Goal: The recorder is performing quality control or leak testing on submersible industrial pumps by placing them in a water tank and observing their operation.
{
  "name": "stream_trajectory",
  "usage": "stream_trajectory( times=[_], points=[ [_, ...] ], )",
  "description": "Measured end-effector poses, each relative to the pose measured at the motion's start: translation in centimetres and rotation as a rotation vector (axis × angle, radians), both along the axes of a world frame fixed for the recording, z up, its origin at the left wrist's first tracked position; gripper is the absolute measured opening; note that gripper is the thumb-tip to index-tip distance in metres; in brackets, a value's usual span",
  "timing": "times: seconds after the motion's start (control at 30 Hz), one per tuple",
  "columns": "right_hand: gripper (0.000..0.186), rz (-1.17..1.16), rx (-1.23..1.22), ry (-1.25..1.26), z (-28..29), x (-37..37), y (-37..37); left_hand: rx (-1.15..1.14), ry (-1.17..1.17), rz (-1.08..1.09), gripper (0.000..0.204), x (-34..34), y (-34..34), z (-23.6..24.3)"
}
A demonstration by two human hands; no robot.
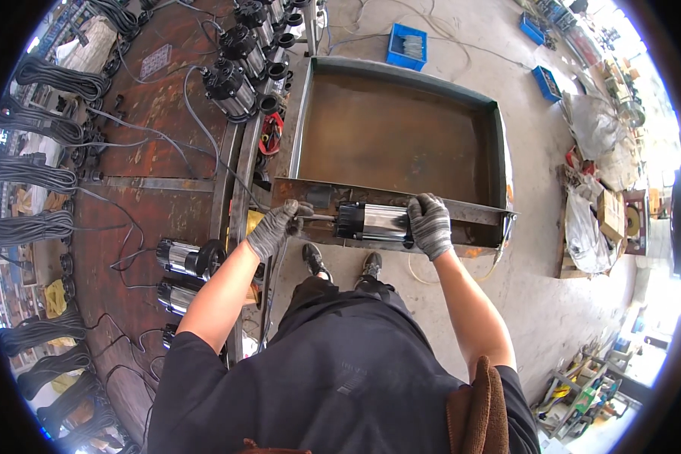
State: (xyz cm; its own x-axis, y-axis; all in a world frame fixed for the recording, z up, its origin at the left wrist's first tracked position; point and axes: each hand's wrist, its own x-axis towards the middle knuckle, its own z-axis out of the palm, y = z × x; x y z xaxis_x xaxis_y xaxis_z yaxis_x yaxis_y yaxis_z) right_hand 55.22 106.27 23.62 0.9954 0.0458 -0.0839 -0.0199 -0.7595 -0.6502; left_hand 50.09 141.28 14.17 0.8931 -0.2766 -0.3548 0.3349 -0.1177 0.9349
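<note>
- Across the ledge [473, 233] along the near side of a large metal tray [500, 163], a silver motor [386, 222] with black ends lies on its side, lengthwise from left to right, right in front of me.
- My gloved right hand [430, 226] is closed around the motor's right end, fingers curled over it; how firmly I press, I cannot tell.
- My gloved left hand [280, 227] is just left of the motor, fingers bent round a slim grey rod [322, 218] that reaches the motor's black left end; whether it is a tool or part of the motor, I cannot tell.
- Beyond the ledge, the tray's wide floor is brown.
- To the left is a rust-red bench [170, 106], with upright motors [231, 89] along its far right edge and more motors [178, 257] lying nearer me.
- Black coiled cables [34, 178] line the bench's left side.
- On the floor past the tray's far side sits a blue bin [405, 64] with pale pieces inside.
</note>
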Motion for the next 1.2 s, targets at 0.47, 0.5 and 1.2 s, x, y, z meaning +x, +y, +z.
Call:
stream_trajectory(
  times=[0.47,0.5,1.2],
  points=[
    [0.019,0.021,-0.022,-0.060,-0.5,0.0,-0.2,-0.267,0.243,0.080,0.051,0.2,0.4,1.3],
    [0.019,0.012,0.011,-0.069,-0.4,0.0,-0.2,-0.295,0.196,0.078,0.052,-0.1,-0.1,1.7],
    [0.020,0.037,-0.006,-0.063,-0.5,0.0,-0.4,0.759,-0.289,-0.153,0.025,1.6,-1.2,2.3]
  ],
)
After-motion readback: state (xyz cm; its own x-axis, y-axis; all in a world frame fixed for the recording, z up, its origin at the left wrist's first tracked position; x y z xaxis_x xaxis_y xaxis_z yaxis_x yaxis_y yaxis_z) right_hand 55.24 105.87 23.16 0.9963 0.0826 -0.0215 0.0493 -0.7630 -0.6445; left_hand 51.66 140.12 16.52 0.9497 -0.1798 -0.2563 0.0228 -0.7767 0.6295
